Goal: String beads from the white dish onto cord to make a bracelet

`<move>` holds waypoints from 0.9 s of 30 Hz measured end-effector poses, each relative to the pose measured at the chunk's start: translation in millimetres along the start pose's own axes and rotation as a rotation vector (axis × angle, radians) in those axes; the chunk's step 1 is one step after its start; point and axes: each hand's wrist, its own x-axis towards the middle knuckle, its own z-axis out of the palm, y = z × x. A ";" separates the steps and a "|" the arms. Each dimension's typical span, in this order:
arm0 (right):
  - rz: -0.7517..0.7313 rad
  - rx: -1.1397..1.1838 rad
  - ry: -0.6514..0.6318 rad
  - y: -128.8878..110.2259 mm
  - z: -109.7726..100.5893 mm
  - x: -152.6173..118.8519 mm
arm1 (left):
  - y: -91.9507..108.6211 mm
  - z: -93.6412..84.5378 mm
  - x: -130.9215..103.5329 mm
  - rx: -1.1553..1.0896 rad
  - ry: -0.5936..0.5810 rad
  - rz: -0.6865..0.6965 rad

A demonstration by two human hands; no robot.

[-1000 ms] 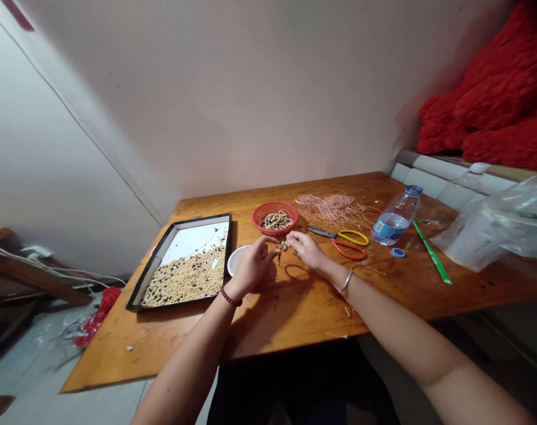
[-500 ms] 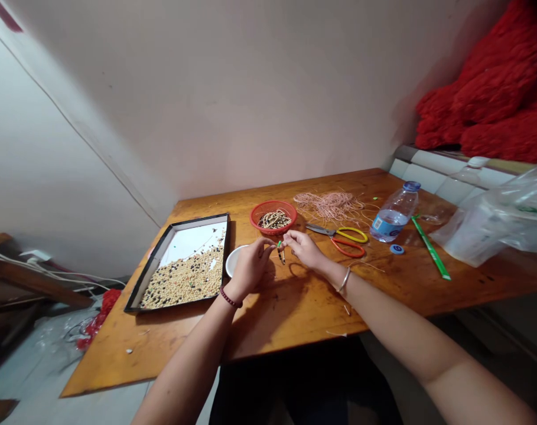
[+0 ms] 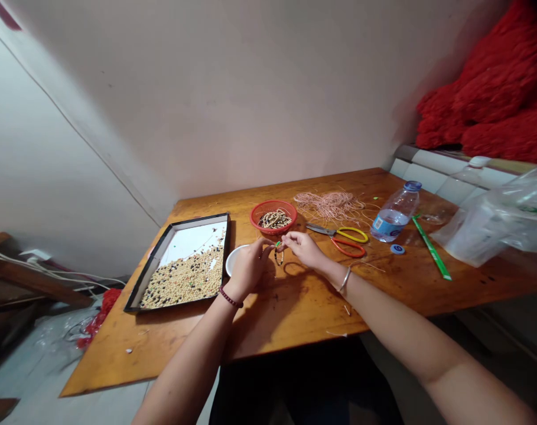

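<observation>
Pinching a small beaded loop (image 3: 276, 258) between both hands (image 3: 306, 250), over the bench (image 3: 184, 339), near side of red basket (image 3: 273, 232). Should handle light, limp; best held beside green bit (image 3: 277, 243), perhaps a knot.

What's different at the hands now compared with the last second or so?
The beaded strand hanging below the fingers now forms a rounder loop; earlier it hung narrower. No new thing has visibly been taken hold of or let go: the left hand and right hand still pinch at the strand. Tray, red basket, scissors and bottle stayed put; the view shifted slightly.
</observation>
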 end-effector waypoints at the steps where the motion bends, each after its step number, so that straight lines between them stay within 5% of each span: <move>1: 0.002 -0.001 0.001 -0.2 -0.1 0.0 | 0.0 -0.2 0.0 0.006 0.001 -0.009; 19: 0.173 0.057 -0.020 -7.9 0.4 -4.8 | 4.3 -0.6 1.6 -0.122 0.043 -0.038; 27: 0.108 0.049 -0.006 -10.8 -0.9 -2.7 | 5.9 -1.7 1.6 -0.121 0.036 -0.040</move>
